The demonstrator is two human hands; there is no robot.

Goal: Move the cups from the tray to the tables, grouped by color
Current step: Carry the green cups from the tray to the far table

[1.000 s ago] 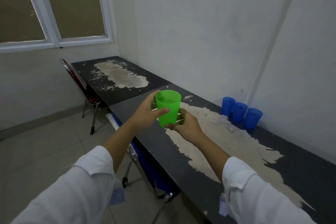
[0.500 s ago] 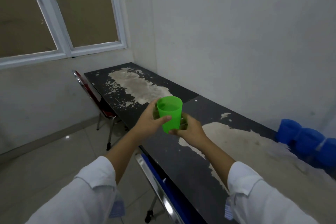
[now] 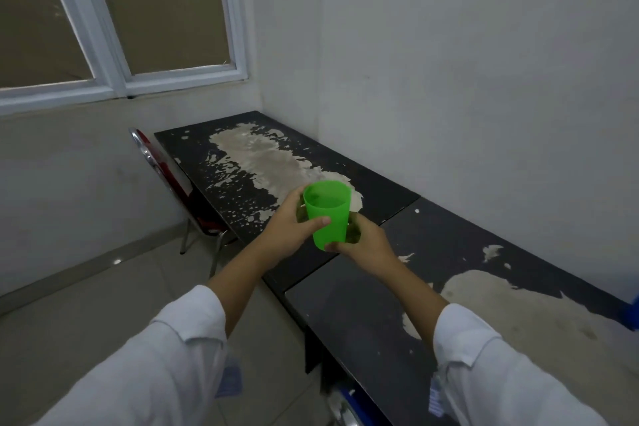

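- Green cup (image 3: 327, 214): upright, mouth open to the camera, carried in the air above the near end of the far table (image 3: 242, 162). I see nothing resting under its base.
- Left hand (image 3: 290, 226): I keep it curled round the cup's left wall, thumb across the front, fingers out of sight behind the plastic.
- Right hand (image 3: 363, 242): closed low on the cup's right side and base, thumb tip at the bottom rim; it supports more than it clamps.
- Change over the last second: the view has swung left. The blue cups, earlier in a row by the wall on the near table (image 3: 432, 273), now show only as a blue sliver (image 3: 634, 311) at the right edge. The cup has travelled from above the near table to the seam between the two tables.
- Meaning, as I judge it: blue is grouped on the near table, so green belongs on the far one, whose worn top shows no cups so far.
- Surroundings: a red chair (image 3: 166, 176) stands tucked against the far table's left side, below the window (image 3: 138, 28). The tray is not in view.
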